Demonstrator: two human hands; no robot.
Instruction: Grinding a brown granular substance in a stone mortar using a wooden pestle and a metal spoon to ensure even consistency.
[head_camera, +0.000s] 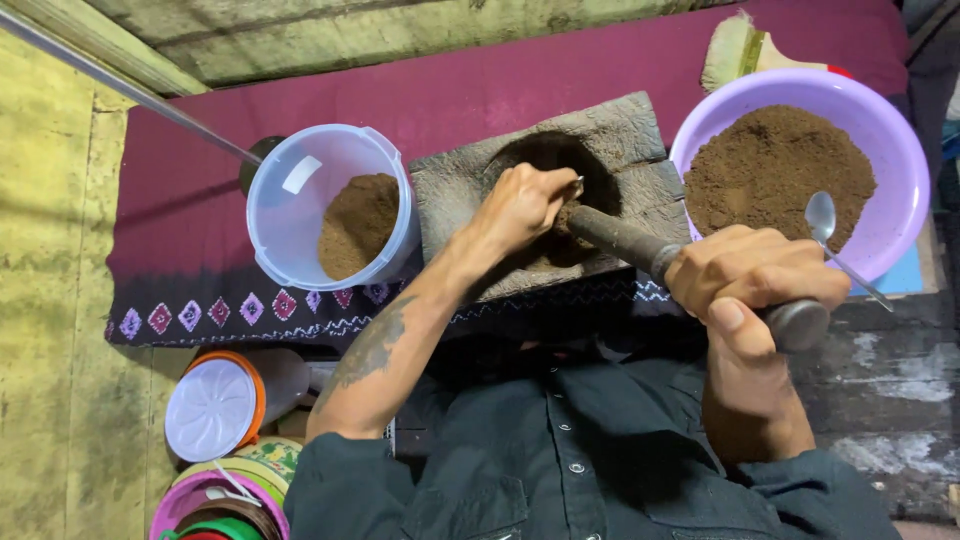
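A grey stone mortar block (470, 185) with a round hollow sits on a maroon cloth (200, 200). My right hand (750, 280) grips a dark metal pestle (625, 238) whose tip points down into the hollow. My left hand (520, 205) reaches into the hollow beside the pestle tip, fingers pinched on something small in brown powder. A clear plastic tub (330, 205) with brown powder stands left of the block. A purple bowl (895, 170) full of brown powder stands to the right, with a metal spoon (825, 225) resting in it.
A thin metal rod (130, 95) slants over the cloth from the upper left. A white-lidded orange container (215, 405) and stacked coloured bowls (215, 500) sit at the lower left. A brush (735, 45) lies behind the purple bowl. Worn planks are at right.
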